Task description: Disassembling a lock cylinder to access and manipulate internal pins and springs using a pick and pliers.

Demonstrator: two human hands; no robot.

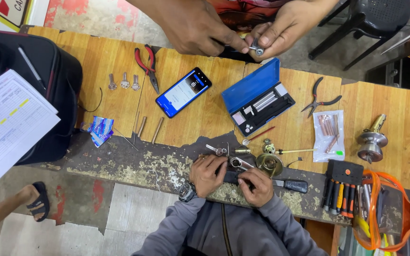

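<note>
I'm looking straight down on a long wooden workbench, its near edge worn down to bare crumbling grey, with cracked floor tiles below. A black bag sits far left with a printed form sheet lying on it. Moving in, there's an open blue tool case mid-bench, a smartphone with its screen lit just left of it, and a silver door knob lying out right near an orange-rimmed pouch. Red-handled pliers lie above the phone, black pliers right of the case, a rack of screwdrivers low right.

Now the hands: my left hand and right hand sit close together at the near edge, fingers curled in and pinching a small silver lock cylinder between them, just beside a brass round plate. A black-handled tool lies under the right hand; whether it's gripped, I can't tell.

Across the bench, another person's two hands pinch a small metal part. Three keys lie in a row far left
</note>
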